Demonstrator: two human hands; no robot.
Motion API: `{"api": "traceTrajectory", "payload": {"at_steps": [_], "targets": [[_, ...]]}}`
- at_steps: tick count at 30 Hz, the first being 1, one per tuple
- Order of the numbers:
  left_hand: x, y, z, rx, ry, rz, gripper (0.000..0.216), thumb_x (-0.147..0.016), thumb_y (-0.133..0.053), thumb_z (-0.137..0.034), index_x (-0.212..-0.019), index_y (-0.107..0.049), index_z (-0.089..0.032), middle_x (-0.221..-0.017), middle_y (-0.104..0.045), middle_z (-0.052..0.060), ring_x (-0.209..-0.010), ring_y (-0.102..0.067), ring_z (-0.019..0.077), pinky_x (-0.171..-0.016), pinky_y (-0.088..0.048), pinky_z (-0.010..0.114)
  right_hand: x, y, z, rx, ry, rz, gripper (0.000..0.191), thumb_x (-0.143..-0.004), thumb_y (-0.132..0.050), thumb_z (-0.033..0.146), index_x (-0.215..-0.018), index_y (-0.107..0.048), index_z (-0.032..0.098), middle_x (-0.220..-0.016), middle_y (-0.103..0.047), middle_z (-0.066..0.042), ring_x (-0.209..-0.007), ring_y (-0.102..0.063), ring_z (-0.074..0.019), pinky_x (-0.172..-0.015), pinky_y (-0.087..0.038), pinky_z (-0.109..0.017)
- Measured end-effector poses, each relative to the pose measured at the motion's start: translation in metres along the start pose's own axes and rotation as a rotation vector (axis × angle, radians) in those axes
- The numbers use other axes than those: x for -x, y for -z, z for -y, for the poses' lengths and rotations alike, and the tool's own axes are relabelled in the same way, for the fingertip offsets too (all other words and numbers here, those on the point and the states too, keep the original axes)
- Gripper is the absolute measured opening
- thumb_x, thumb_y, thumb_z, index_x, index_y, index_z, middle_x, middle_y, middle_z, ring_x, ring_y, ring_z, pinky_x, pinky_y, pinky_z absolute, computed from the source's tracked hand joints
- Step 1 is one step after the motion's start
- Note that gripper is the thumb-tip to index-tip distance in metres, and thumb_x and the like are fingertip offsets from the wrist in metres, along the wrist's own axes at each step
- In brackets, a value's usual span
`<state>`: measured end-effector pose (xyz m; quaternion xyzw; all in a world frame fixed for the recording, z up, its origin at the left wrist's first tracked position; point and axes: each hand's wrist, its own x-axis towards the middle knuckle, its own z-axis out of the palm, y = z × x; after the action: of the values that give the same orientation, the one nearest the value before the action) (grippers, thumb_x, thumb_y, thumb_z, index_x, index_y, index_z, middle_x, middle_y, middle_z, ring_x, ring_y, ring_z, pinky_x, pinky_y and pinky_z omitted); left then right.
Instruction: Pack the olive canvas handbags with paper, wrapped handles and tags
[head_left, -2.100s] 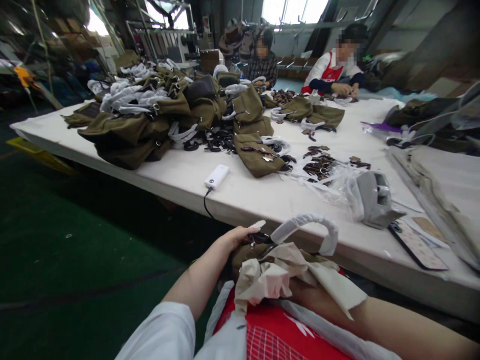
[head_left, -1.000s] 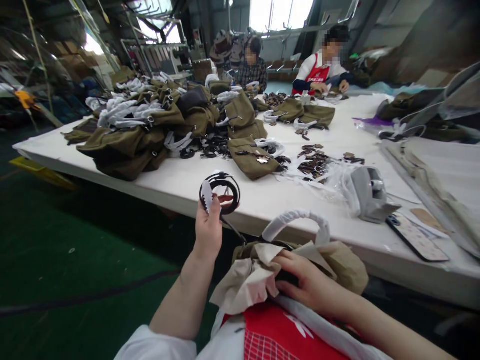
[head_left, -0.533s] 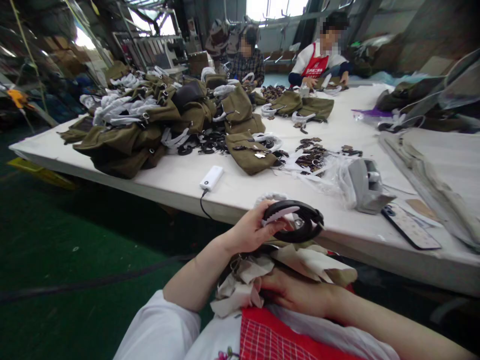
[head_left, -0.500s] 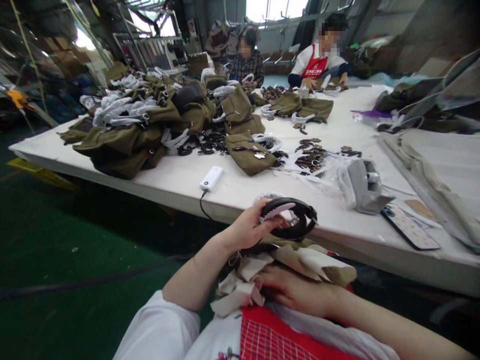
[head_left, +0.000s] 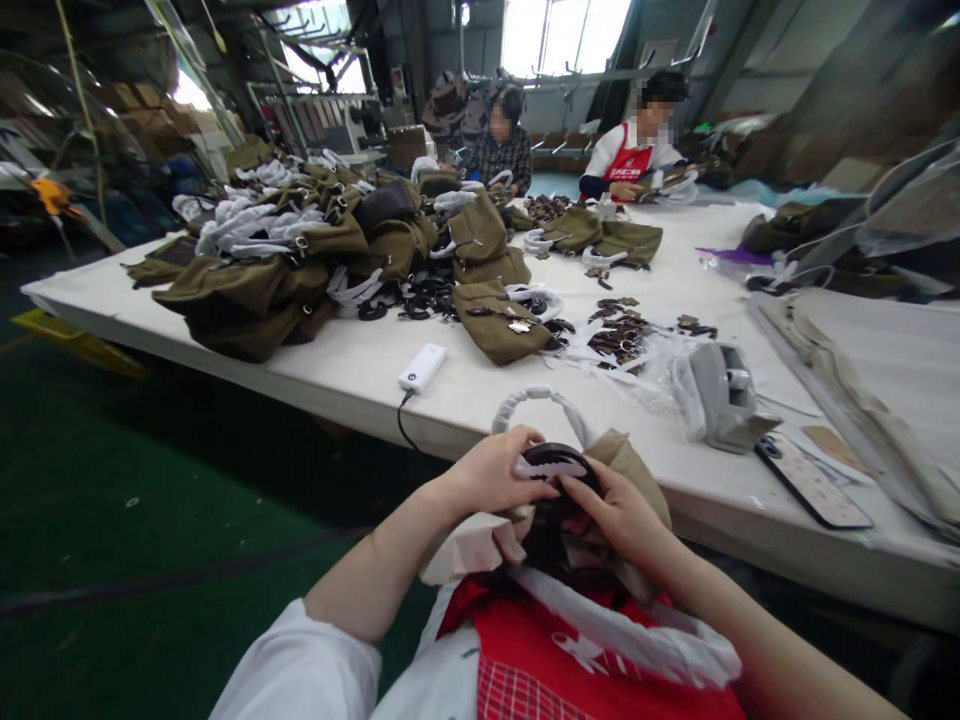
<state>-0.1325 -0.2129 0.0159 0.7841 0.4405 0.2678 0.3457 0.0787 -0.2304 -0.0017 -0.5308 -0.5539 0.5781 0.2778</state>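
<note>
A coiled black strap [head_left: 579, 457] with a pale strip across it sits at the mouth of an olive bag [head_left: 634, 470] on my lap. My left hand [head_left: 491, 472] is closed around the coil's left side. From the right, my right hand [head_left: 626, 512] pinches the coil's near edge with the thumb. Crumpled beige paper [head_left: 476, 548] sticks out of the bag. One white-wrapped handle [head_left: 538, 393] arches up on the far side, and another wrapped handle [head_left: 637, 630] lies across my red apron [head_left: 540, 635]. The bag's inside is mostly hidden.
A white-topped table [head_left: 360, 385] stretches ahead, with a heap of olive bags [head_left: 247, 290] at left. A power bank [head_left: 422, 368], small dark tags [head_left: 619, 335], a grey tape dispenser [head_left: 727, 395] and a phone [head_left: 814, 480] lie on it. Two people [head_left: 637, 150] are at its far side.
My left hand has lowered the coiled strap to the bag's mouth. My right hand has come up out of the paper to the coil. The handles now stand apart, one far, one near.
</note>
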Motion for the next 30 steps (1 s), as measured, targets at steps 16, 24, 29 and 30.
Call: {"api": "traceTrajectory", "payload": {"at_steps": [16, 24, 29, 30], "targets": [[0.027, -0.029, -0.036, -0.638, -0.054, 0.516, 0.041, -0.078, -0.056, -0.041, -0.104, -0.063, -0.010, -0.086, -0.071, 0.014, -0.072, -0.068, 0.0273, -0.062, -0.052, 0.036, -0.010, 0.006, -0.019, -0.253, 0.076, -0.077, 0.043, -0.082, -0.062, 0.059, -0.104, -0.063, 0.021, -0.106, -0.072, -0.006, -0.073, -0.069, -0.0178, -0.064, -0.059, -0.030], [0.048, -0.014, -0.020, -0.349, -0.346, 0.356, 0.005, -0.068, -0.058, -0.024, -0.065, -0.060, -0.020, -0.069, -0.068, 0.003, -0.065, -0.060, 0.0170, -0.068, -0.048, 0.031, -0.012, 0.043, -0.018, 0.371, 0.334, 0.376, 0.028, -0.085, -0.062, 0.037, -0.105, -0.067, 0.018, -0.098, -0.072, -0.005, -0.089, -0.066, -0.0219, -0.082, -0.054, -0.034], [0.067, -0.011, -0.012, -0.357, -0.334, 0.198, 0.006, -0.070, -0.055, -0.020, -0.064, -0.054, -0.020, -0.065, -0.063, 0.001, -0.060, -0.053, 0.0155, -0.067, -0.045, 0.032, -0.009, 0.023, -0.012, 0.967, 0.367, 0.364, 0.024, -0.082, -0.051, 0.008, -0.096, -0.069, 0.017, -0.107, -0.071, -0.012, -0.100, -0.065, -0.0265, -0.090, -0.048, -0.037], [0.068, -0.012, -0.012, -0.357, -0.327, 0.189, 0.005, -0.070, -0.055, -0.020, -0.065, -0.054, -0.020, -0.066, -0.063, 0.001, -0.061, -0.053, 0.0155, -0.069, -0.045, 0.032, -0.007, 0.016, -0.010, 1.047, 0.343, 0.338, 0.028, -0.083, -0.047, 0.006, -0.097, -0.069, 0.015, -0.107, -0.071, -0.015, -0.099, -0.066, -0.0275, -0.090, -0.048, -0.038]]}}
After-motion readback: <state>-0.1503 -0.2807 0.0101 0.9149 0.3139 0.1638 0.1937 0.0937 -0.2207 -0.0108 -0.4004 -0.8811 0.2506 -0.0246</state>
